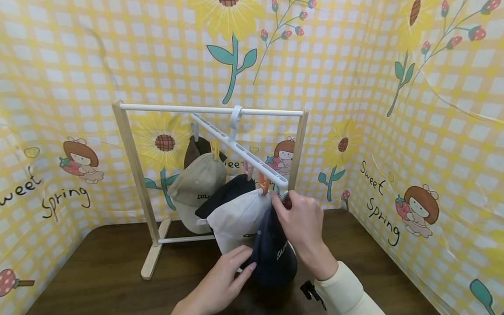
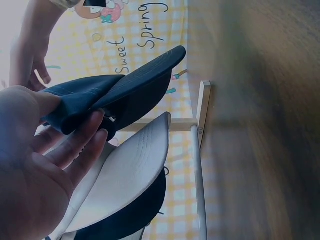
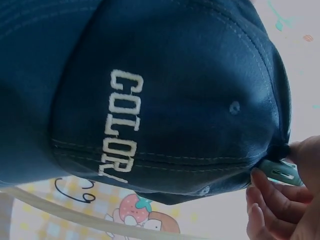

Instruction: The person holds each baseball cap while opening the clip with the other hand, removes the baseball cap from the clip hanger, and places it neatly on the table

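Yellow checked backdrop (image 1: 59, 65), dark worktop (image 1: 110, 258), navy cap (image 1: 271, 258) held crown-up

A wooden stand (image 1: 138, 175) rises from the worktop, with a white hanger (image 1: 257, 162) hooked over its top rail (image 1: 173, 108). The hanger's long bar slants from far left to near right, so its near end sits just above my right hand (image 1: 305, 218). Along it hang a brown cap (image 1: 191, 153), a beige cap (image 1: 201, 179), a black cap (image 1: 226, 197) and a white cap (image 1: 240, 216), the white one by an orange clip (image 1: 263, 183).

My navy cap is just below that near end, right beside the white cap. Its long line runs roughly upright: crown on top, brim toward the worktop, pale letters (image 3: 122, 125) facing my right wrist. What matters most, I judge, is how the crown's peak sits against the green clip (image 3: 280, 172). They meet at my right fingertips, though I can't tell whether the clip's mouth grips the cloth.

My right hand is the nearer one to the bar, angled up from the right, thumb and fingers pinched narrowly about the green clip. My left hand (image 1: 224, 278) is lower, angled up from the left, gripping the navy cap's lower edge between thumb and fingers.
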